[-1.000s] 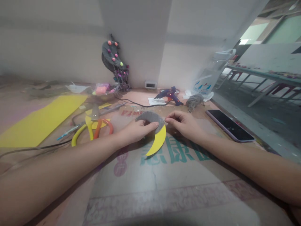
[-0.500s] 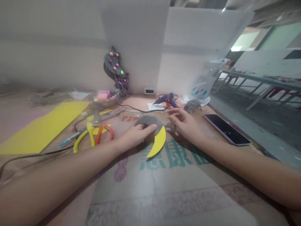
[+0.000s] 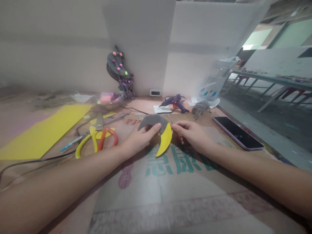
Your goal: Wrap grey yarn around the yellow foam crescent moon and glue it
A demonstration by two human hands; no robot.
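Observation:
A yellow paper crescent [image 3: 165,143] has its upper part covered by grey yarn [image 3: 153,121], while its lower tip is bare. My left hand [image 3: 145,134] is closed on the wrapped part, thumb on top and fingers hidden underneath. At the crescent's right edge, my right hand [image 3: 188,132] is closed in a pinch on what looks like the yarn strand, though the strand is thin and mostly hidden. Behind that hand lies a loose grey yarn ball [image 3: 201,110].
Scissors [image 3: 97,139] with yellow and orange handles, a pen [image 3: 73,143] and yellow sheet [image 3: 53,130] lie left. A glue gun [image 3: 174,102], small display [image 3: 155,93] and decorated grey crescent [image 3: 117,66] stand behind. A phone [image 3: 237,133] and plastic jug [image 3: 212,81] are right.
My right hand has come down and left to the crescent's edge, its raised fingers now closed in a pinch. The crescent is tilted up slightly in my left hand.

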